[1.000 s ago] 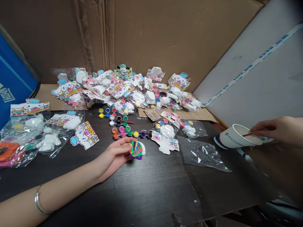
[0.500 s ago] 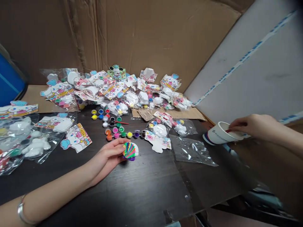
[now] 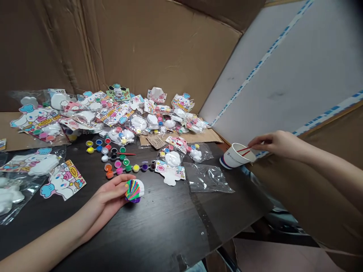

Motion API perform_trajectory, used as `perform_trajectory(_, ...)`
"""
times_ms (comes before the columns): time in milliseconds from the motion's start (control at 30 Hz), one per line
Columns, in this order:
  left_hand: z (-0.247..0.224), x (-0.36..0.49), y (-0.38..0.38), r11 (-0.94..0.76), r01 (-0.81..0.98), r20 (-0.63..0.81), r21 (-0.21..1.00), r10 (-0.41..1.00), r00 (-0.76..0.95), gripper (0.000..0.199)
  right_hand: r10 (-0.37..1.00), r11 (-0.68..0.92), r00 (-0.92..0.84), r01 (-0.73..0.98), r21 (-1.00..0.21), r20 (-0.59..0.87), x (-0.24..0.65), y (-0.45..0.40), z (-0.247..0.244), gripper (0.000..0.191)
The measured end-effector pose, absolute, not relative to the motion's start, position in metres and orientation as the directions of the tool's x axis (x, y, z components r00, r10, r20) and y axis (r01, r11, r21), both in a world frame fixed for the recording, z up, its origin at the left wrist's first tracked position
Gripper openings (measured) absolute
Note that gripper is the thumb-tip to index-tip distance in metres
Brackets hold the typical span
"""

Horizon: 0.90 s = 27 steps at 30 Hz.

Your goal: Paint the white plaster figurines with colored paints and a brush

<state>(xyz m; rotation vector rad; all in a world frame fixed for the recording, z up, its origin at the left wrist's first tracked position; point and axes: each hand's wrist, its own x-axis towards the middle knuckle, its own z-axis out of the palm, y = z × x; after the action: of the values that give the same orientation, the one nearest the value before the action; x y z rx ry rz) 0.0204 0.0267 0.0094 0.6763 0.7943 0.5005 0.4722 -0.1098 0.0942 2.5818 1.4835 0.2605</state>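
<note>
My left hand [image 3: 115, 194] holds a small shell-shaped figure [image 3: 134, 190] between thumb and fingers. Bright stripes cover most of its face, purple runs along the bottom, and its right side is white. Over at the right, my right hand [image 3: 268, 144] pinches a thin red paintbrush [image 3: 243, 151] at the mouth of a white paper cup [image 3: 234, 158]. The brush's tip is inside the cup and cannot be made out. Open paint pots [image 3: 117, 170] in several colours stand in rows beyond my left hand, with another red paintbrush [image 3: 129, 154] lying across them.
Bagged white figures with printed cards [image 3: 121, 113] are heaped along the cardboard wall [image 3: 159, 49]. More bags [image 3: 31, 166] lie at the left. A loose card [image 3: 64, 179], a white-backed card [image 3: 170, 173] and a clear plastic bag [image 3: 208, 177] rest on the dark table [image 3: 159, 226].
The view has swung to the right, so everything appears further left. My right hand has lifted slightly from the cup's mouth, and more of the red brush shows. My left hand still holds the shell figure.
</note>
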Motion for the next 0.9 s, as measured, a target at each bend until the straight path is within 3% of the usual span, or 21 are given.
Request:
perform_trajectory(100, 0.005, 0.02, 0.028, 0.678, -0.157, -0.473, 0.718, 0.641, 0.604, 0.015, 0.853, -0.509, 0.521, 0.841, 0.185, -0.019, 0.479, -0.109, 0.088, 0.015)
perform_trajectory(500, 0.009, 0.018, 0.028, 0.679, -0.124, -0.488, 0.724, 0.631, 0.603, 0.017, 0.856, -0.485, 0.51, 0.849, 0.21, -0.086, 0.478, -0.115, 0.087, 0.019)
perform_trajectory(900, 0.009, 0.019, 0.026, 0.677, -0.143, -0.477, 0.722, 0.637, 0.606, 0.015, 0.843, -0.391, 0.498, 0.826, 0.405, -0.201, 0.443, -0.099, 0.09, 0.022)
